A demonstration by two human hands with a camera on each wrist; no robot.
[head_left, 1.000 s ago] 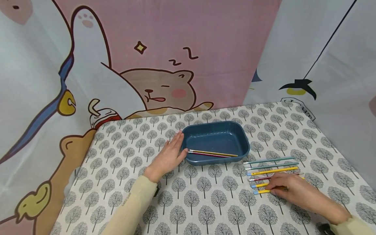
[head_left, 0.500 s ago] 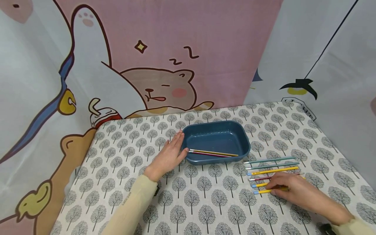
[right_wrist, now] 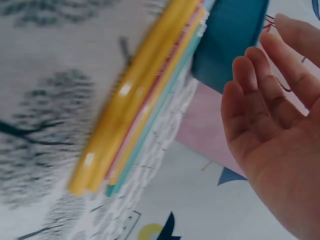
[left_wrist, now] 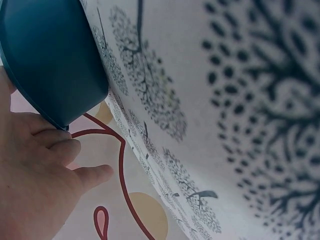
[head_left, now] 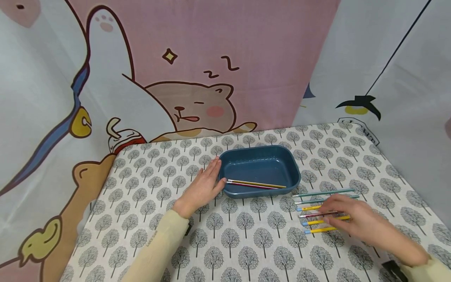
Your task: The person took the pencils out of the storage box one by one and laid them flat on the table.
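Observation:
A dark blue tray [head_left: 260, 166] stands on the cloth, with a yellow pencil [head_left: 258, 183] and a dark red pencil [head_left: 251, 185] lying side by side along its near wall. Against its left end rests my left hand [head_left: 201, 192], fingers extended along the outside wall. My right hand [head_left: 359, 221] hovers over a row of pencils, thumb and fingers apart around the row's dark red pencil [head_left: 310, 215]. In the right wrist view its fingers [right_wrist: 270, 100] are loosely bent and hold nothing. Yellow pencils [head_left: 318, 230] lie nearest, teal ones [head_left: 324, 192] farthest; the hand covers some ends.
A tree-print cloth [head_left: 229, 239] covers the table. Behind it hangs a pink and white curtain [head_left: 282, 58] with cartoon animals, and more printed fabric closes off both sides. The pencil row lies just right of the tray's near corner.
My right hand has shifted away from the nearest yellow pencils, back toward the middle of the row, uncovering more of them. My left hand and the tray stay in place.

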